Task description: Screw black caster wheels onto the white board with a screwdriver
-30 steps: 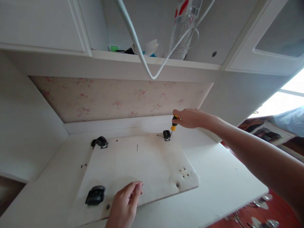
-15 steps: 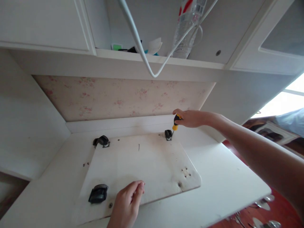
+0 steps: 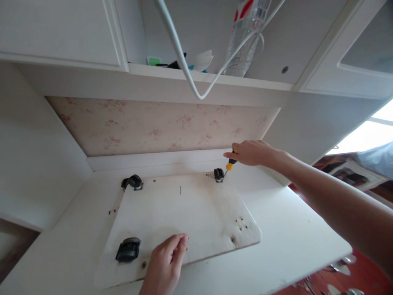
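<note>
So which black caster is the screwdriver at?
The caster at the board's far right corner: the screwdriver reaches its base; other casters sit on the left.

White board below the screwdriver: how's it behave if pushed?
Probably slides rather than rolls: the board lies flat on the desk, wheels facing up. Likely stiff: its face looks flat, unbowed. Unlikely to tip: broad and low.

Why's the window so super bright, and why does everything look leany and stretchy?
In the head view, the window is washed out to white, while the left side panel is dimmer; the cabinet door slants and stretches toward the head view's edge, probably from a wide lens; also in the head view, the tip of the screwdriver is too small to see clearly.
</note>
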`<action>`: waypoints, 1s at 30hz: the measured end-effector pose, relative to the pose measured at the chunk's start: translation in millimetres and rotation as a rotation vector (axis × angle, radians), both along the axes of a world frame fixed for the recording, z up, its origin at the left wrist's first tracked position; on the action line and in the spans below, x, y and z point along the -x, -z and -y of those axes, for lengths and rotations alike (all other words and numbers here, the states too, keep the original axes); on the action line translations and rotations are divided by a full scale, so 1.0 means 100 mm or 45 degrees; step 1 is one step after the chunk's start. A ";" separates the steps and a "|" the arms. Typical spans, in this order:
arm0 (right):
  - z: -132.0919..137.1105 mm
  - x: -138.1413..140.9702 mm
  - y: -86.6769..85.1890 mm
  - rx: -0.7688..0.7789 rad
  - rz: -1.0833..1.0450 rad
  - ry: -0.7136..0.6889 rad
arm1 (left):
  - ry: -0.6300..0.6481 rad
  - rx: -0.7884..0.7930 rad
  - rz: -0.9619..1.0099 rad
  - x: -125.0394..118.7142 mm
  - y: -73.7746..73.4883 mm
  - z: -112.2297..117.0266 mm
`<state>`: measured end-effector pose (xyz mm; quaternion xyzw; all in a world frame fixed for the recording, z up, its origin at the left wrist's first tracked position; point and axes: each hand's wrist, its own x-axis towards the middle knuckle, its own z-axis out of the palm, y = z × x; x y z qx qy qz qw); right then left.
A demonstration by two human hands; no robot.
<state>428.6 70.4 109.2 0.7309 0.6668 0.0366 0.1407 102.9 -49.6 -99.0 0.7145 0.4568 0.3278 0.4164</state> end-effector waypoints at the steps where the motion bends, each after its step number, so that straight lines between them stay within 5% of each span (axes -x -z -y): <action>1: 0.01 0.00 0.01 0.019 -0.028 -0.024 | 0.002 0.005 -0.006 0.00 0.00 0.00; 30: 0.04 -0.02 0.04 0.007 -0.037 -0.043 | 0.013 -0.017 -0.015 0.00 -0.02 0.01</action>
